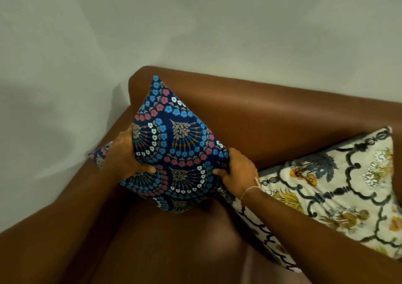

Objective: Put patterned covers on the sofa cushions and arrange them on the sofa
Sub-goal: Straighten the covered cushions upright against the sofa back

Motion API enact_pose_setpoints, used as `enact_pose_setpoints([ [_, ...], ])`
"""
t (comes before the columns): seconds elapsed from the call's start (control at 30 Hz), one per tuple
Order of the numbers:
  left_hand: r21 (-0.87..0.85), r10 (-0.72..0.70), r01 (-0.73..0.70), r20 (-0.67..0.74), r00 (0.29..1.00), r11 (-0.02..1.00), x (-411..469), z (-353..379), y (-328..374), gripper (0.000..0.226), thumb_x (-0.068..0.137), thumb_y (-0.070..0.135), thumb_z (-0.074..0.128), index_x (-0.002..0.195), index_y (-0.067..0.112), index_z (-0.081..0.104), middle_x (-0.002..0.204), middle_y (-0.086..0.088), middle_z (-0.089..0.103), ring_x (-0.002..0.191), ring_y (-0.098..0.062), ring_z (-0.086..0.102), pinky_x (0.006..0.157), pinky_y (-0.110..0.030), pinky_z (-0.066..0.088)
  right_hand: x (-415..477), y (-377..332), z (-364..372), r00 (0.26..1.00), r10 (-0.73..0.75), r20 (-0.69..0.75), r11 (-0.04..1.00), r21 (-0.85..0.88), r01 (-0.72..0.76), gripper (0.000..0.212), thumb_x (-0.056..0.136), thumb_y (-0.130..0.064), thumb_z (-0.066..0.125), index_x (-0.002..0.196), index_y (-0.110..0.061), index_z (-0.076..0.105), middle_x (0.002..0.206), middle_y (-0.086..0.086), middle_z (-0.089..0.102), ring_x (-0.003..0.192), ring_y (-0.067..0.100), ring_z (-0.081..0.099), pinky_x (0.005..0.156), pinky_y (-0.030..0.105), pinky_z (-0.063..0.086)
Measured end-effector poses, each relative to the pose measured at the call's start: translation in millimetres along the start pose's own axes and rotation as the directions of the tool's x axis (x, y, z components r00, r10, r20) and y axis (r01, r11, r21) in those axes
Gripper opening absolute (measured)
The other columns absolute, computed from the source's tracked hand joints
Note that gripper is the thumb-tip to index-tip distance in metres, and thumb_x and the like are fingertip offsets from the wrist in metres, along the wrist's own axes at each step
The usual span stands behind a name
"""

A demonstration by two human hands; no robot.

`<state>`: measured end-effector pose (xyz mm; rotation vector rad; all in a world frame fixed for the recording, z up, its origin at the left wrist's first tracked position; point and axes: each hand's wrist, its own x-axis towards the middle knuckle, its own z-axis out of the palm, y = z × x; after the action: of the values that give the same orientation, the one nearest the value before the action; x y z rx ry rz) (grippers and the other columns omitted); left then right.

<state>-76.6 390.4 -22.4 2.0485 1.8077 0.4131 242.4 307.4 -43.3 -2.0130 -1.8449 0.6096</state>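
A dark blue cushion (176, 144) with blue, pink and white flower patterns stands on one corner in the left corner of the brown sofa (272, 118). My left hand (125, 155) grips its left side and my right hand (238, 170) grips its right side, thumbs pressed into the front. A cream cushion (339, 188) with a dark lattice and yellow flowers lies against the backrest to the right, partly under my right forearm. Part of a cover with the same blue pattern (100, 153) pokes out behind my left hand.
The sofa's left armrest (65, 214) runs along the pale wall (195, 22). Bare brown seat (174, 246) lies below the blue cushion.
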Motion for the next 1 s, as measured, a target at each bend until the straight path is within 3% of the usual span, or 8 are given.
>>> enact_pose_setpoints([
  [0.07, 0.167, 0.007, 0.005, -0.072, 0.997, 0.986, -6.7, 7.5, 4.9, 0.157, 0.031, 0.065, 0.09, 0.155, 0.012, 0.009, 0.162, -0.019, 0.022, 0.148, -0.041, 0.02, 0.118, -0.063, 0.019, -9.2, 9.4, -9.5, 0.999, -0.045, 0.028, 0.998, 0.046, 0.043, 0.08, 0.082, -0.051, 0.067, 0.147, -0.022, 0.029, 0.15, 0.002, 0.043, 0.139, 0.025, 0.037, 0.118, 0.051, 0.021],
  [0.17, 0.381, 0.287, -0.184, -0.236, 0.928, 0.906, -35.1, 21.5, 31.1, 0.125, 0.059, 0.052, 0.069, 0.156, 0.009, 0.003, 0.164, -0.024, 0.004, 0.151, -0.043, 0.001, 0.12, -0.061, 0.003, -31.7, 32.6, -43.4, 0.968, -0.156, -0.196, 0.986, 0.031, 0.166, 0.077, 0.087, -0.052, 0.061, 0.148, -0.017, 0.03, 0.153, 0.005, 0.039, 0.145, 0.026, 0.029, 0.121, 0.049, 0.011],
  [0.27, 0.346, 0.478, -0.379, -0.267, 0.837, 0.858, -72.7, 51.8, 89.4, 0.1, 0.067, 0.028, 0.056, 0.155, 0.008, 0.015, 0.166, -0.017, 0.004, 0.153, -0.038, 0.001, 0.123, -0.057, 0.002, -59.8, 83.9, -95.6, 0.852, -0.165, -0.496, 0.985, -0.04, 0.167, 0.068, 0.089, -0.049, 0.058, 0.144, -0.015, 0.035, 0.154, 0.009, 0.037, 0.148, 0.029, 0.022, 0.122, 0.048, 0.011],
  [0.37, 0.281, 0.523, -0.463, -0.202, 0.828, 0.841, -93.6, 89.4, 163.3, 0.091, 0.081, 0.041, 0.055, 0.156, 0.009, 0.016, 0.167, -0.013, 0.005, 0.154, -0.033, 0.0, 0.124, -0.054, 0.005, -89.9, 159.0, -145.6, 0.786, -0.026, -0.617, 0.999, -0.04, 0.001, 0.08, 0.086, -0.057, 0.056, 0.146, -0.01, 0.031, 0.157, 0.015, 0.03, 0.149, 0.031, 0.016, 0.122, 0.047, 0.008],
  [0.53, 0.021, 0.361, -0.37, 0.174, 0.916, 0.929, -98.8, 141.1, 268.3, 0.131, 0.061, 0.093, 0.052, 0.157, 0.021, -0.001, 0.168, -0.003, 0.001, 0.154, -0.02, -0.003, 0.122, -0.044, 0.01, -136.3, 272.3, -183.5, 0.946, 0.278, -0.168, 0.943, 0.236, -0.236, 0.124, 0.056, -0.074, 0.074, 0.149, -0.007, 0.025, 0.151, 0.017, 0.039, 0.14, 0.034, 0.036, 0.115, 0.051, 0.03],
  [0.67, 0.105, 0.218, -0.287, 0.423, 0.88, 0.952, -93.7, 171.8, 289.9, 0.153, 0.043, 0.084, 0.074, 0.156, 0.019, -0.007, 0.166, -0.009, 0.011, 0.151, -0.031, 0.012, 0.122, -0.049, 0.018, -158.9, 307.0, -169.9, 0.918, 0.324, 0.226, 0.932, 0.091, -0.351, 0.149, 0.032, -0.078, 0.08, 0.15, -0.021, 0.009, 0.153, 0.0, 0.037, 0.142, 0.028, 0.035, 0.119, 0.052, 0.02],
  [0.83, 0.129, 0.205, -0.225, 0.149, 0.967, 0.966, -108.5, 195.8, 299.5, 0.141, 0.045, 0.066, 0.087, 0.154, 0.017, 0.01, 0.147, -0.012, 0.042, 0.135, -0.034, 0.037, 0.109, -0.048, 0.033, -163.9, 313.3, -141.9, 0.967, 0.244, -0.072, 0.968, 0.078, -0.239, 0.098, 0.058, -0.045, 0.088, 0.14, -0.021, 0.039, 0.133, 0.006, 0.06, 0.122, 0.033, 0.056, 0.098, 0.04, 0.046],
  [1.0, 0.046, 0.266, -0.263, -0.066, 0.962, 0.964, -108.9, 188.0, 314.9, 0.132, 0.045, 0.058, 0.091, 0.15, 0.014, 0.023, 0.128, -0.012, 0.055, 0.118, -0.031, 0.049, 0.095, -0.048, 0.044, -157.5, 311.5, -155.8, 0.9, 0.195, -0.389, 0.976, -0.014, -0.217, 0.051, 0.07, -0.031, 0.075, 0.112, -0.024, 0.046, 0.106, 0.007, 0.064, 0.097, 0.034, 0.062, 0.078, 0.047, 0.053],
])
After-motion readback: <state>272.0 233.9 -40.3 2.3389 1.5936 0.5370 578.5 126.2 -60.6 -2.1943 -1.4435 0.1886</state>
